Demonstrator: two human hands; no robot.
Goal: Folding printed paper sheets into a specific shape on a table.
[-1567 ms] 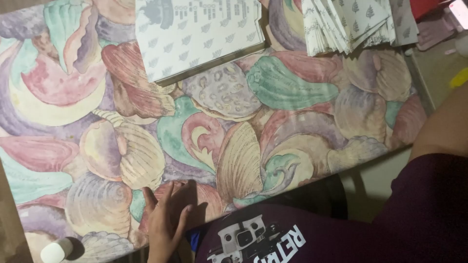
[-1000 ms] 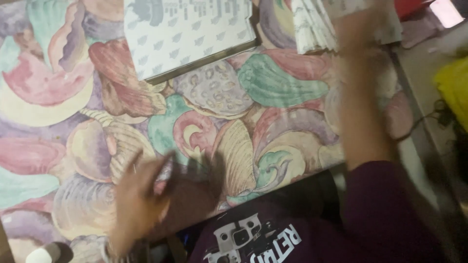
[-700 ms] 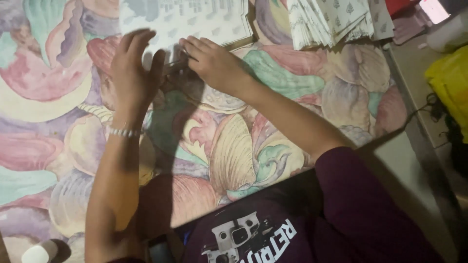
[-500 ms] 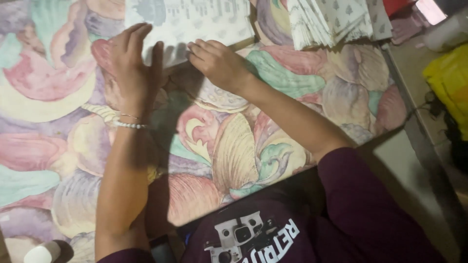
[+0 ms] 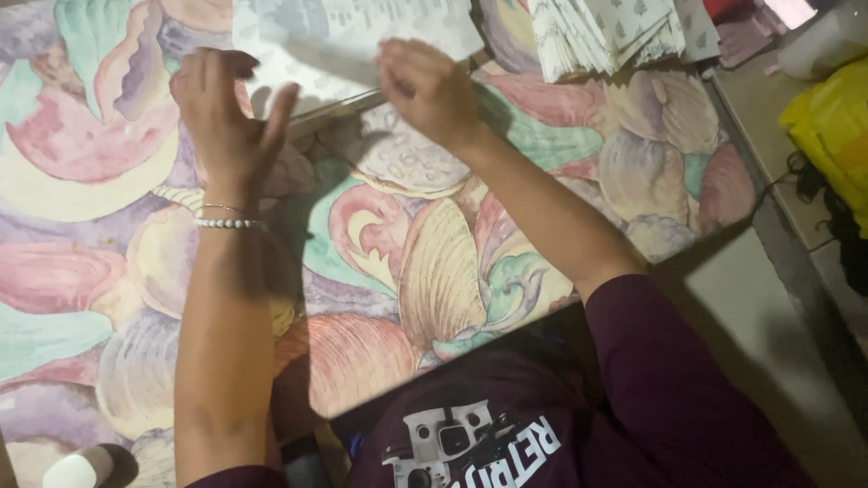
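A: 2 hands up at the far edge of the worktop (image 5: 434, 271), both at the printed paper sheet (image 5: 362, 41). Right hand (image 5: 425, 86) looks pinched on the sheet's near edge, which is lifted and blurred. Left hand (image 5: 226, 113) has its fingers (image 5: 276, 104) spread wide, nothing in them, just beside the sheet's left corner.

B: So where does it go wrong?

A: 1-point hold, imo. Thin paper pulled from 1 spot w/ the other hand off it can crease or tear at the pinch. It sits on a flat stack or board underneath, can't tell which, so a 2nd sheet could drag along too.

B: What abt the folded bundle?

A: Stack of folded patterned papers (image 5: 606, 32) lies near, to the right, apart from the sheet. If the sheet swings that way it could brush the fanned edges and knock them askew.

B: Anything else close?

A: White cylinder thing (image 5: 77, 470) at the near left corner, well apart from both hands, so low risk. Left forearm hangs above the shell-print cloth (image 5: 108, 271); dragging it could bunch the cloth and shift whatever lies on it.
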